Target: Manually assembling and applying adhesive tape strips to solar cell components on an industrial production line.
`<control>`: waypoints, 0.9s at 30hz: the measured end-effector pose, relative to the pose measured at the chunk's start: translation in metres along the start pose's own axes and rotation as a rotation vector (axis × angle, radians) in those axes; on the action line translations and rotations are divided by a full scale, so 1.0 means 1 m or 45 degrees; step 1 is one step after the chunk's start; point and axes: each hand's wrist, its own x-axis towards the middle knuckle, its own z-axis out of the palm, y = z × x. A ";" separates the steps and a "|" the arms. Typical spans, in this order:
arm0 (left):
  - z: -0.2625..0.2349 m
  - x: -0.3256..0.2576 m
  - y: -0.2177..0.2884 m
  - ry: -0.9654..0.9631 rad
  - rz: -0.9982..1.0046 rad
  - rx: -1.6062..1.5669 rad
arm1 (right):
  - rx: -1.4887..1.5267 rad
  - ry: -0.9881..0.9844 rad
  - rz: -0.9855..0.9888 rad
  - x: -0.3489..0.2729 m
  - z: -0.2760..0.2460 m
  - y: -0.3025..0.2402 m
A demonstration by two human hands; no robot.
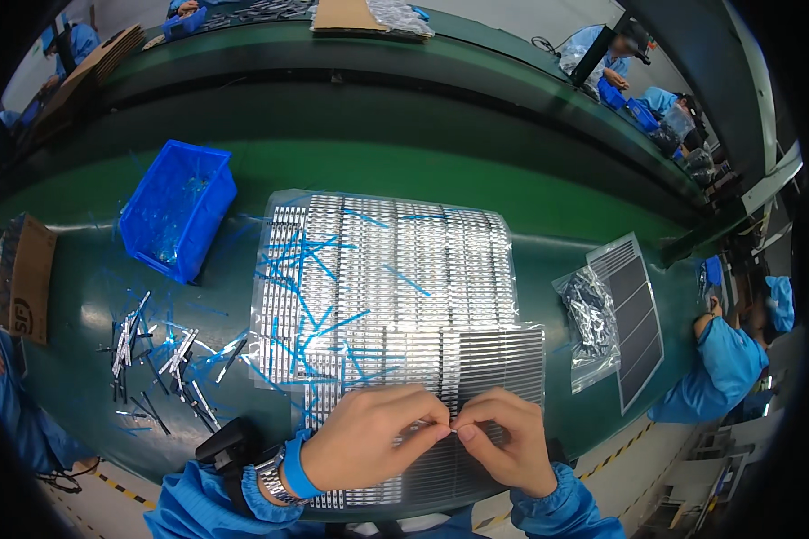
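My left hand (368, 438), with a blue band and a metal watch at the wrist, has thumb and index finger pinched together. My right hand (511, 442) pinches the same way, its fingertips almost touching the left ones. Whatever small thing lies between the fingertips is too hidden to name. Both hands are over a sheet with dark stripes (502, 368), which overlaps a larger clear sheet with rows of silver strips (413, 260). Thin blue film strips (319, 256) are scattered over the left part of the large sheet.
Left of the sheets, loose black and silver strips (184, 355) lie in a pile. A blue bin (178, 211) with clear-blue film stands behind them, and a cardboard box (25, 278) at far left. On the right are a plastic bag of parts (589, 323) and a striped panel (634, 314). Co-workers sit around.
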 end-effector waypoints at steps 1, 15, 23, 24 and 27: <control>0.000 0.000 -0.001 -0.015 -0.012 -0.030 | -0.002 0.000 0.001 0.000 -0.001 0.000; -0.009 0.001 0.000 -0.329 -0.092 -0.609 | 0.514 -0.112 0.219 -0.005 -0.001 0.015; -0.008 -0.008 -0.002 -0.238 -0.213 -0.778 | 0.501 -0.010 0.166 -0.005 0.007 0.006; -0.008 -0.007 -0.002 -0.226 -0.220 -0.803 | 0.347 0.050 0.130 -0.005 0.003 0.003; -0.008 -0.007 -0.003 -0.202 -0.240 -0.838 | 0.066 0.287 -0.076 -0.004 -0.008 -0.009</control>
